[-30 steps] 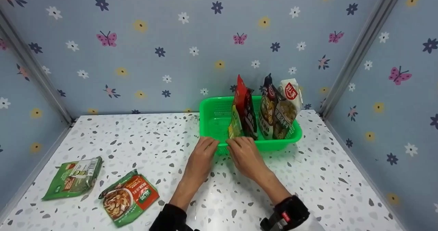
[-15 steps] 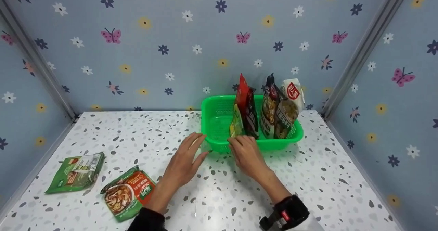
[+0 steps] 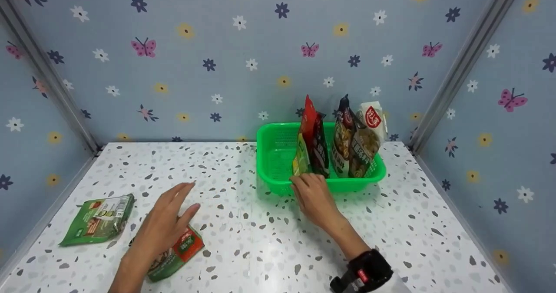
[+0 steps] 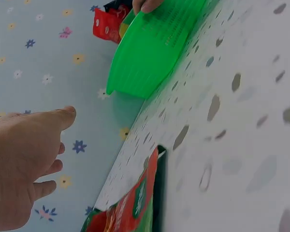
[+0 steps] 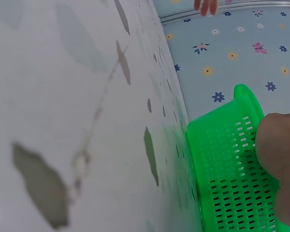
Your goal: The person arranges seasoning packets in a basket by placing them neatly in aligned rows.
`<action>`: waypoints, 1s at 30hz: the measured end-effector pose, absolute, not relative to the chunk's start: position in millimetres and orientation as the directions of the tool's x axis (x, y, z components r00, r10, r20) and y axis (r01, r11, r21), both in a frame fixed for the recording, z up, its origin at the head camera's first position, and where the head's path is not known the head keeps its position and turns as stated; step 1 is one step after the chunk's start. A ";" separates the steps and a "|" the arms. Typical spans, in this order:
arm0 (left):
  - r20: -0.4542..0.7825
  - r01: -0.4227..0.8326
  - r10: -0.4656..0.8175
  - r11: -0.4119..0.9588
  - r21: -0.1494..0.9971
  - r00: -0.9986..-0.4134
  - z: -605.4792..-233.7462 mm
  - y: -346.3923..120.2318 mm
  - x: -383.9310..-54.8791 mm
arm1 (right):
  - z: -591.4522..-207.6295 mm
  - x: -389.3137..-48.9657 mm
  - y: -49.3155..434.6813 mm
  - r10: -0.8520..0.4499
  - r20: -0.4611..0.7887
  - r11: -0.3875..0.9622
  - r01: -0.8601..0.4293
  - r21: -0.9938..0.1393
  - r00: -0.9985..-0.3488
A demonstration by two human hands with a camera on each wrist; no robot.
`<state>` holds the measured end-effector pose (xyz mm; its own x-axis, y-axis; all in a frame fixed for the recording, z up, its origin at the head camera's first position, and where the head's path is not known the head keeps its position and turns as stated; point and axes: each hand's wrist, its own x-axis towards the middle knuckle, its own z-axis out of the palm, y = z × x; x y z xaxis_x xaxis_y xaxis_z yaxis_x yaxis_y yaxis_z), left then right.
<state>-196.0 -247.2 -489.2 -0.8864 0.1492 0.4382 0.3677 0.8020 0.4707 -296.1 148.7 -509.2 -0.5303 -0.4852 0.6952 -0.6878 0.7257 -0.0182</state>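
Note:
A green plastic basket point(image 3: 278, 183) with perforated sides stands on the speckled table. My right hand point(image 3: 316, 197) grips its front rim, fingers curled over the edge; in the right wrist view the hand point(image 5: 282, 154) lies against the perforated wall. Over a green-and-red food packet point(image 3: 191, 243), my left hand point(image 3: 160, 223) is held with fingers extended and thumb apart, hiding much of the packet from the head camera. The left wrist view shows a gap between that hand point(image 4: 26, 159) and the packet point(image 4: 135, 203).
Upright in the basket are a red pouch point(image 3: 307, 121), a small yellow-green packet point(image 3: 300, 158), and dark pouches point(image 3: 342, 143) towards the right. Another green packet point(image 3: 97, 219) lies flat at the left of the table. Patterned panels point(image 3: 243, 37) enclose the back and sides.
My left hand has let go of the basket's front rim and moved left and towards me, over the green-and-red packet. My right hand has stayed on the rim.

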 end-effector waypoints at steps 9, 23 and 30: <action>0.323 0.258 0.097 0.824 0.504 -0.941 -499.0 -296.5 -185.3 | -508.3 -293.8 147.9 -0.483 0.652 0.737 -0.673 -0.058 -0.584; 0.003 0.082 0.090 0.896 0.436 -0.996 -503.9 -313.6 -191.7 | -506.9 -293.3 149.2 -0.485 0.655 0.742 -0.669 -0.043 -0.580; 0.030 0.092 0.088 0.894 0.438 -0.996 -510.2 -314.3 -193.0 | -506.9 -293.9 149.1 -0.487 0.671 0.751 -0.660 -0.005 -0.559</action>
